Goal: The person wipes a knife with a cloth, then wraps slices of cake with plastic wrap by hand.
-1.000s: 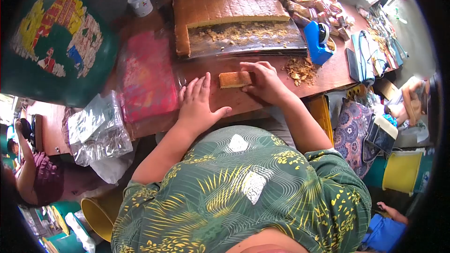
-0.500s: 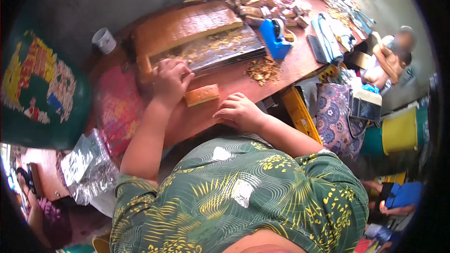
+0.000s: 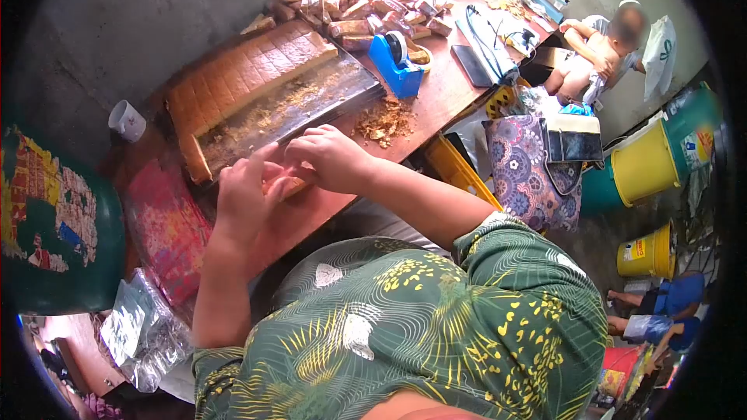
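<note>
A small slice of cake (image 3: 292, 186) lies at the table's near edge, mostly covered by my hands. My left hand (image 3: 253, 187) has its fingers and thumb closed about the left end of the slice. My right hand (image 3: 331, 159) is bent over the slice from the right, fingertips pinched close to my left fingers. What those right fingertips pinch is hidden. Just beyond my hands is a dark tray (image 3: 299, 101) with crumbs on its bare part. A brown sheet cake (image 3: 249, 70), scored into pieces, fills its far and left sides.
A pile of wrapped cake slices (image 3: 366, 4) lies behind the tray. Beside it stand a blue tape dispenser (image 3: 395, 66) and a heap of crumbs (image 3: 385, 120). A white mug (image 3: 127, 120) is at the left. Farther right, a person (image 3: 587, 54) holds a child.
Both hands have come together over the cake slice; my left hand has left the tray edge. The view has turned, and score lines now show on the sheet cake.
</note>
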Tool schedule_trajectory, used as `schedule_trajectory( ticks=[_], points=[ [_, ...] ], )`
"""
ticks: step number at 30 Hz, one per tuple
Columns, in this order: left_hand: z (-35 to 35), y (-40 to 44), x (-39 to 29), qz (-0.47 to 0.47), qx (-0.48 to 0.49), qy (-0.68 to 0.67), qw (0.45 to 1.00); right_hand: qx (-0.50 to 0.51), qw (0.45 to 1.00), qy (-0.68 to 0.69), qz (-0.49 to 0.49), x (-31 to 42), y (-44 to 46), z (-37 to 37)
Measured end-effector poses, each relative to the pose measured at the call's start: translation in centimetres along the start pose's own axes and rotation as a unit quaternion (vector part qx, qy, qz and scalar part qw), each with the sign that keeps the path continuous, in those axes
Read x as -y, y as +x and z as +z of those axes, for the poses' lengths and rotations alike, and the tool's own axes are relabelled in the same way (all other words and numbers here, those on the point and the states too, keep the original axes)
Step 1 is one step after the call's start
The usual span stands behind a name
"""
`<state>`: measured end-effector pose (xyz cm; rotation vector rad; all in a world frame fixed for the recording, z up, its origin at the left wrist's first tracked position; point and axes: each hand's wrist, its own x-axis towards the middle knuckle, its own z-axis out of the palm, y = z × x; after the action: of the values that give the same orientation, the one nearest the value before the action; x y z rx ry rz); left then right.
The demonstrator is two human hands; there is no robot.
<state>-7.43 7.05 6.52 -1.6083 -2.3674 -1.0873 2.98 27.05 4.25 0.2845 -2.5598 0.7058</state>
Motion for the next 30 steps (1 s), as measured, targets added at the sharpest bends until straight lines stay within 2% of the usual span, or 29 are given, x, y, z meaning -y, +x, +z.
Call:
schedule_trajectory(
  ticks=[1,2,3,6,10,13,16,20,23,26,29,30],
  points=[
    [0.1,-0.1,0.0,0.022,-0.004,0.063,0.998,-0.023,1.000,0.012,-0.001,0.0,-0.1,0.2],
    [0.4,-0.2,0.3,0.019,-0.006,0.064,0.998,-0.046,0.999,0.024,-0.002,0.0,-0.2,0.5],
    [0.7,-0.4,0.6,0.017,-0.007,0.065,0.998,-0.072,0.997,-0.022,-0.017,0.0,-0.3,0.9],
    [0.8,-0.8,0.4,0.016,-0.003,0.046,0.999,0.047,0.998,-0.041,0.004,-1.6,-1.1,2.0],
    [1.7,-1.2,1.0,0.005,0.029,0.079,0.996,0.049,0.998,-0.023,0.027,-1.8,-1.4,2.7],
    [2.0,-1.3,1.4,-0.039,0.069,0.064,0.995,0.035,0.998,-0.031,0.033,-1.7,-1.6,2.9],
    [2.2,-1.5,0.8,-0.023,0.009,0.004,1.000,0.043,0.998,-0.007,0.051,-1.8,-1.6,2.9],
    [2.2,-1.7,0.9,-0.026,0.006,0.056,0.998,0.065,0.995,0.014,0.071,-1.7,-1.5,2.5],
    [2.9,-2.2,1.3,-0.028,-0.014,0.067,0.997,0.040,0.992,0.072,0.091,-2.3,-2.0,3.1],
    [3.7,-3.2,2.1,-0.006,-0.050,0.077,0.996,0.026,0.992,0.072,0.100,-1.8,-2.2,1.8],
    [3.9,-3.7,2.3,0.018,-0.089,0.066,0.994,-0.088,0.993,0.058,0.048,-1.9,-2.4,-3.0],
    [3.9,-3.8,2.3,0.021,-0.097,0.057,0.993,-0.176,0.984,0.010,0.001,-2.7,-2.6,-5.1]
  ],
)
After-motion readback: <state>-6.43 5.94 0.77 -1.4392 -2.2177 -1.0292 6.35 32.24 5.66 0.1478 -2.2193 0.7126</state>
